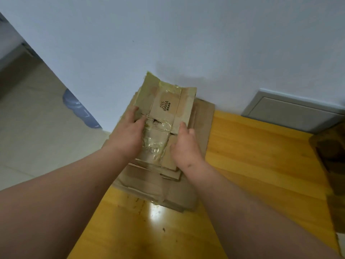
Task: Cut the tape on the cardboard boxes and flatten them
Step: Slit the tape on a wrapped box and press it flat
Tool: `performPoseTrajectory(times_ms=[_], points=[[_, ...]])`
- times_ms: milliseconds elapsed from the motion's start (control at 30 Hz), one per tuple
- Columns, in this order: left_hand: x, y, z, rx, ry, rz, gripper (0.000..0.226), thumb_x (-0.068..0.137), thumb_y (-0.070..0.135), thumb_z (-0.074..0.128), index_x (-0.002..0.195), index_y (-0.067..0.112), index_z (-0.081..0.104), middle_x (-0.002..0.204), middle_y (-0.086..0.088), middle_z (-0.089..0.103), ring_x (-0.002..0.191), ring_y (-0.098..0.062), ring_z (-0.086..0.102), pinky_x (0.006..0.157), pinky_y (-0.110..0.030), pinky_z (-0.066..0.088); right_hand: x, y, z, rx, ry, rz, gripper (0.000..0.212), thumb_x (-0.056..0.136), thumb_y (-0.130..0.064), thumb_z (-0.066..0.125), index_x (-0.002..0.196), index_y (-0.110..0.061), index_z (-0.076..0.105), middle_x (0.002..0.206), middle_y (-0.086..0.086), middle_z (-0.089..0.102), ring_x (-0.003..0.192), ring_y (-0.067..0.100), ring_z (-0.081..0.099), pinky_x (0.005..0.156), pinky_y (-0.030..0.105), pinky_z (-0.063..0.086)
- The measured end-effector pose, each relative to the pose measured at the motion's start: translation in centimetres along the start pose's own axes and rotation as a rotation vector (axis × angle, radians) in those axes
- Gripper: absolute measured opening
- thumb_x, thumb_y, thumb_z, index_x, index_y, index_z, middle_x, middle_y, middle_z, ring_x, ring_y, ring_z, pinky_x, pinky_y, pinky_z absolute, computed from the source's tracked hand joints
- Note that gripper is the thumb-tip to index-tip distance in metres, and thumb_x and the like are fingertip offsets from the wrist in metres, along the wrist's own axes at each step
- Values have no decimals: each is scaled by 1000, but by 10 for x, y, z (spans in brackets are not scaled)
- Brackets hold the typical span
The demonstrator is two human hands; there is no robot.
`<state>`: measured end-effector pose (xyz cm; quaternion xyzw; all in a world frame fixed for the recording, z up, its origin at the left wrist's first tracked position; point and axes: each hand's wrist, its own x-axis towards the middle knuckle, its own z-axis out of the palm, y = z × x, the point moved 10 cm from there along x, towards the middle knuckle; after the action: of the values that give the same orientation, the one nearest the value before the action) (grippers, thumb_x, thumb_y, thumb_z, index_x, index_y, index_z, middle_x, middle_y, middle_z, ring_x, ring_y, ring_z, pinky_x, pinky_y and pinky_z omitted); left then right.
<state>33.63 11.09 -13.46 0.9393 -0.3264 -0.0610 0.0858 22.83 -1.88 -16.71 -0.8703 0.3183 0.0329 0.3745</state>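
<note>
A flattened brown cardboard box (166, 107) with shiny clear tape and black print lies on top of a stack of flattened cardboard (149, 186) on the yellow table, against the white wall. My left hand (128, 135) presses on the box's left side with fingers laid forward. My right hand (183, 144) rests on its right side, fingers bent at the cardboard's edge. The box's far end tilts up slightly towards the wall. No cutting tool is in view.
The yellow wooden table (261, 165) extends to the right and towards me. A grey panel (295, 113) sits low on the wall at the right. Dark cardboard (332, 161) lies at the right edge. A pale tiled floor (28, 118) lies left, with a blue water bottle (78, 109).
</note>
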Motion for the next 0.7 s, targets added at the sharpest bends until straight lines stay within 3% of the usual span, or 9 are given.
performPoseTrajectory(times_ms=[133,200,267,333,467,700], points=[[10,-25,47,86,-250,3,72,89,14,55,155,18,26,160,-1,-4,143,-36,23,112,-47,35,9,8,24,-262,-35,80,63,97,-12,41,154,-21,16,145,13,34,123,34,43,103,44,39],[7,-32,64,159,-341,-20,66,98,38,43,156,21,17,161,1,-3,145,-35,15,114,-49,31,9,7,25,-455,31,35,56,97,-23,42,151,-24,25,150,13,29,131,34,33,105,47,30],[3,-34,73,208,-364,-17,78,95,64,29,157,22,9,163,4,-5,148,-33,1,119,-53,16,7,3,33,-469,52,-56,57,97,-34,42,151,-27,26,161,7,11,143,31,16,115,52,15],[2,-29,77,262,-344,50,90,89,75,20,158,21,-2,165,2,-9,150,-29,-8,121,-53,2,3,0,51,-469,-9,-173,63,97,-43,35,155,-25,17,165,4,-2,150,25,-2,118,53,-5],[2,-20,92,308,-421,165,76,92,71,11,149,39,-25,163,-2,-21,151,-29,-15,120,-52,-10,0,14,73,-550,-95,-240,69,96,-56,18,157,-28,-2,165,2,-9,151,18,-14,115,53,-21],[3,-19,108,382,-548,116,71,94,67,12,151,40,-21,161,-5,-28,149,-34,-20,117,-59,-10,6,28,84,-604,-163,-195,68,97,-61,11,155,-33,-10,162,-2,-22,148,16,-24,110,58,-25]])
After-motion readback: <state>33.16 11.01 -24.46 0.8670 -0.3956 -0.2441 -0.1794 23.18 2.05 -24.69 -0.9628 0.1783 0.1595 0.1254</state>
